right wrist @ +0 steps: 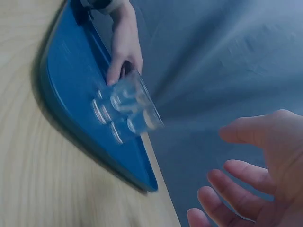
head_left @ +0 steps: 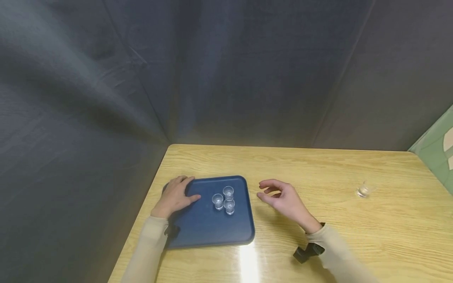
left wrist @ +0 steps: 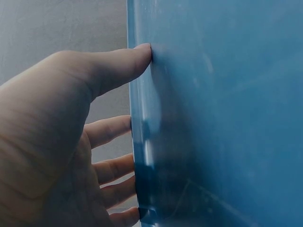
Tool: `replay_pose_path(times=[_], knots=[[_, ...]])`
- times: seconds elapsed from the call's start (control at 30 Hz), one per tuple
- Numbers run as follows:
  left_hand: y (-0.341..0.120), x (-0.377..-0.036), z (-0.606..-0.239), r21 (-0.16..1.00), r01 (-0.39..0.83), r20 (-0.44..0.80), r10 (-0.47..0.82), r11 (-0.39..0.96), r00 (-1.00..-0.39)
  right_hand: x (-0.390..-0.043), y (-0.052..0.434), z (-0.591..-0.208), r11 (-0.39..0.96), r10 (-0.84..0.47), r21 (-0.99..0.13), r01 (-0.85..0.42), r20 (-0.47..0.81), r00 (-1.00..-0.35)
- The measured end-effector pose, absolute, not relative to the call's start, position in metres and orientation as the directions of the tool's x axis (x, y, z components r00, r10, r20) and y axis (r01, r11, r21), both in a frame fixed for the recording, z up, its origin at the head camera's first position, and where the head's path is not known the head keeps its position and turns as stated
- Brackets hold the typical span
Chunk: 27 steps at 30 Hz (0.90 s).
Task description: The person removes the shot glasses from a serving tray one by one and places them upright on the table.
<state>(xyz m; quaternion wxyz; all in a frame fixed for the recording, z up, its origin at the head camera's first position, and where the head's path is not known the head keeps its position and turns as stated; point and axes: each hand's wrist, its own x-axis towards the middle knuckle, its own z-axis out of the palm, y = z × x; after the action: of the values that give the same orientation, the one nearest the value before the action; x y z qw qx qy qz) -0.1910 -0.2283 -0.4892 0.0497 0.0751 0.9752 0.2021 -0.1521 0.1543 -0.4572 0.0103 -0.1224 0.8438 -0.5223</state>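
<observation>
A blue tray [head_left: 198, 232] lay flat on a wooden table [head_left: 318, 169], near the table's left side. The person's left hand [head_left: 174, 200] held the tray by its left edge, up near the far corner. The thumb reached over the rim and touched the inside, and the other fingers were at the outside of the rim, so the edge was pinched between them. Three little clear cups stood upright on the tray, close together toward the right side: a left cup [head_left: 217, 201], a far cup [head_left: 228, 192] and a near cup [head_left: 229, 206]. I could not tell if they touched each other. The right hand [head_left: 286, 199] hung in the air just beside the tray's right edge. Its fingers were loose and a bit bent, with a gap between them and the thumb. A fourth cup [head_left: 363, 191], clear too, was on the table well to the right of that hand. Both arms had light sleeves [head_left: 145, 247], and a black thing [head_left: 308, 252] was on the right wrist. Dark cloth [head_left: 255, 78] hung behind the table.
</observation>
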Motion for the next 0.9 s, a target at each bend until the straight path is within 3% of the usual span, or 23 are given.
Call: replay_pose_path(times=[0.57, 0.9], knots=[[-0.229, -0.191, -0.491, 0.4, 0.129, -0.066, 0.169, 0.907, -0.983, -0.149, 0.102, -0.465, 0.417, -0.333, -0.874, -0.248, 0.107, -0.937], [-0.228, -0.19, -0.489, 0.408, 0.131, -0.064, 0.172, 0.903, -0.983, -0.144, 0.083, -0.474, 0.486, -0.378, -0.82, -0.302, 0.114, -0.919]])
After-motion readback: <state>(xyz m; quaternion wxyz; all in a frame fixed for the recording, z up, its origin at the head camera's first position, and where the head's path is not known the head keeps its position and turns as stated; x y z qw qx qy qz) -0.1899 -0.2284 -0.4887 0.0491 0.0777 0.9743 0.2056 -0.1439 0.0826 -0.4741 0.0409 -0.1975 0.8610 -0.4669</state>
